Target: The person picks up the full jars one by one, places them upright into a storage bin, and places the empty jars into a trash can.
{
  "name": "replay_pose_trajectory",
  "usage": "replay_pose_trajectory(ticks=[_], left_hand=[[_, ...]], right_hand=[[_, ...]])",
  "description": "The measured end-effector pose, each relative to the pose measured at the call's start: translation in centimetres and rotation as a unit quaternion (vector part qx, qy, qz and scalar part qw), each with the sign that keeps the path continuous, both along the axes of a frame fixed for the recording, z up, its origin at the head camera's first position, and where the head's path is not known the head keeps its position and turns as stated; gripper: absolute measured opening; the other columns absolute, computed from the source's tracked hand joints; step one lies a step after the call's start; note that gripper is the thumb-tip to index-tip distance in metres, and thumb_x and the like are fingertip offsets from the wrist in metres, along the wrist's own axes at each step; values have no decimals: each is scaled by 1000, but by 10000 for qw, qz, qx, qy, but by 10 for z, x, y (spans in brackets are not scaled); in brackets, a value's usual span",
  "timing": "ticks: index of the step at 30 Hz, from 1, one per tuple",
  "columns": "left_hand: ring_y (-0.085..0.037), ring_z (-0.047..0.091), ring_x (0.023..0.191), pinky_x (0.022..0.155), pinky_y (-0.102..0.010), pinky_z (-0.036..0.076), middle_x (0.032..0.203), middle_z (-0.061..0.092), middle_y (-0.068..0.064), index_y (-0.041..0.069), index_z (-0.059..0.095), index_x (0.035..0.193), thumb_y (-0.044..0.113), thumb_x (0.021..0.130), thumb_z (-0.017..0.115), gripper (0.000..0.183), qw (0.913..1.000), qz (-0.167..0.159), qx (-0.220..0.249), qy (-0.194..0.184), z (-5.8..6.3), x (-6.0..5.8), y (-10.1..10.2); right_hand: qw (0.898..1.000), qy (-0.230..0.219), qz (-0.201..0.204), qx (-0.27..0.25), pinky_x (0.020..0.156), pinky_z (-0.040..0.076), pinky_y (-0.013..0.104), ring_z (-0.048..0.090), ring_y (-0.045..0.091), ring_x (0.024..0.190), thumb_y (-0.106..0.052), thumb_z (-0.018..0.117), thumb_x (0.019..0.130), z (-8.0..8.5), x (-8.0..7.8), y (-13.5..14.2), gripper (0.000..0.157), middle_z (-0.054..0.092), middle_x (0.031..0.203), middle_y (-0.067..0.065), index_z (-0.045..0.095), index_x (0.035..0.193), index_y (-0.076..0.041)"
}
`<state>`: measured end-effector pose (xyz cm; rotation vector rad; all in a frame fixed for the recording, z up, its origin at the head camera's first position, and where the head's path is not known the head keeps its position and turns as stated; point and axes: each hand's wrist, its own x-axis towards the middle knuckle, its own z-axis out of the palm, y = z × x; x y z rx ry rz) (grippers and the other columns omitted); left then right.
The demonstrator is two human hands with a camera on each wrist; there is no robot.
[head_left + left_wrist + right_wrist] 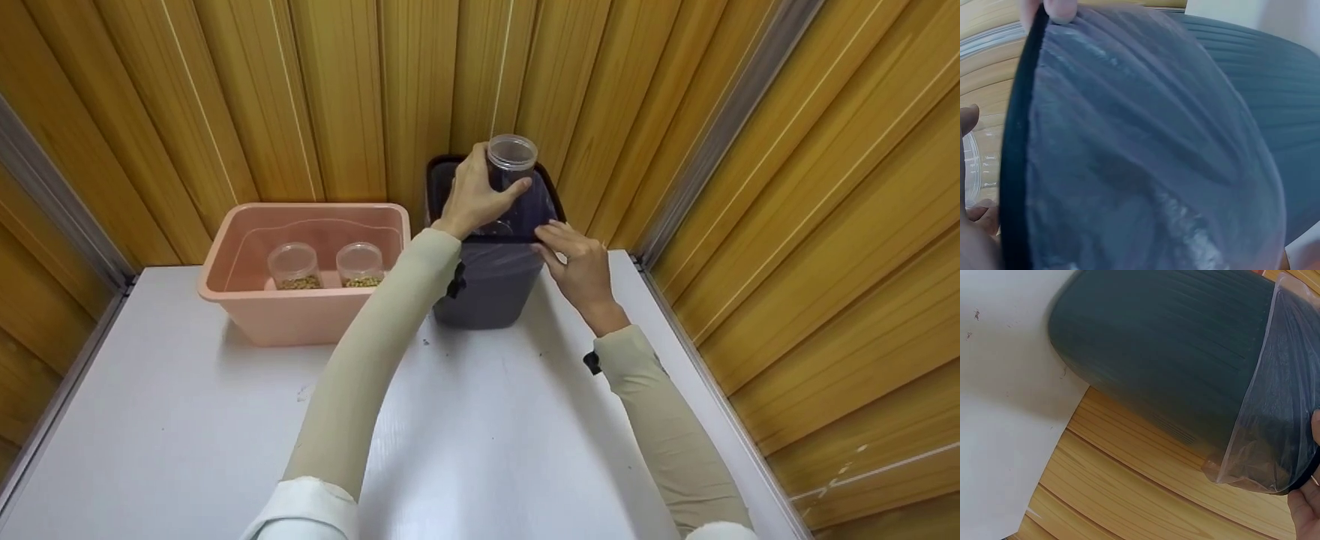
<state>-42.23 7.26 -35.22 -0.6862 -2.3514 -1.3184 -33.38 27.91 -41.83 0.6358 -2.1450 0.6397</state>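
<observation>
My left hand (474,193) grips a clear plastic jar (512,154) by its side, over the mouth of a dark grey trash bin (480,300). Thumb and fingers wrap the jar from either side, and its round rim points up toward the head camera. In the left wrist view only a slice of the jar (972,169) shows at the left edge. A thin translucent bin liner (1275,394) is folded over the bin's black rim. At the front right corner my right hand (577,259) pinches that rim with the liner on it.
Left of the bin stands a pink plastic basin (300,319). Inside it are two clear jars, a left one (293,262) and a right one (360,261), with small greenish-yellow bits at the bottom. Wood-patterned walls (345,97) border the white table (225,420); small specks lie near the bin.
</observation>
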Motion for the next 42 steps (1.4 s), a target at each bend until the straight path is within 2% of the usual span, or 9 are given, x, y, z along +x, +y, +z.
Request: replay_pose_trajectory(ticks=[6,14,20,22,25,29,32,36,42], left_hand=[[-23,59,138,116,-36,48,144,63,-11,4,45,152,47,94,80,80,9999,89,9,-96,-5,-1,-1],[-26,58,138,116,-38,48,145,60,-14,2,43,152,42,94,81,80,9991,374,132,177,-1,-6,-5],[-28,57,139,117,-39,47,146,59,-15,2,42,153,41,94,81,81,9986,494,197,43,-2,-8,-10],[-28,57,139,117,-40,47,147,58,-16,1,42,153,42,93,81,83,9985,471,289,28,-3,-11,-12],[-29,56,140,119,-43,45,147,59,-15,2,44,152,42,91,83,83,9977,501,458,64,-12,-25,-12],[-29,57,139,119,-44,45,146,60,-15,2,45,150,43,89,83,82,9969,533,559,118,-14,-30,-13],[-29,58,137,117,-44,46,144,60,-16,1,44,150,43,92,81,81,9977,471,482,116,-6,-15,-14],[-28,59,136,116,-41,48,144,60,-15,0,43,151,42,93,81,81,9987,343,355,143,-3,-3,-8],[-28,59,136,115,-39,48,144,60,-15,-1,43,152,41,94,81,81,9992,82,296,252,-2,5,2]], right_hand=[[10000,-21,12,-15,105,60,47,76,34,118,-14,81,96,-1,2,-3,25,81,116,13,82,118,-2],[9999,-9,101,-20,109,57,47,76,34,117,-15,81,96,1,1,-5,26,81,115,13,82,119,-3],[9999,18,86,-65,109,57,47,76,34,117,-12,82,94,0,1,-7,25,81,114,13,82,118,-2],[9999,-1,70,-72,109,57,47,76,33,117,-12,82,95,-1,1,-7,25,81,115,12,82,118,-3],[10000,-18,78,-59,109,57,46,76,33,118,-12,81,95,-2,0,-8,25,81,115,12,82,119,-3],[9999,3,90,-45,109,57,46,76,32,117,-12,81,95,-2,-1,-8,25,81,114,12,82,118,-3],[9999,17,99,-47,109,57,47,76,33,117,-12,81,95,-2,-1,-8,25,81,114,12,82,118,-3],[10000,8,60,-44,108,58,48,76,33,117,-12,81,95,-3,0,-6,25,81,115,12,82,118,-2],[10000,-11,-20,10,104,60,48,76,34,117,-15,81,96,-2,0,-3,25,81,115,12,82,118,-3]])
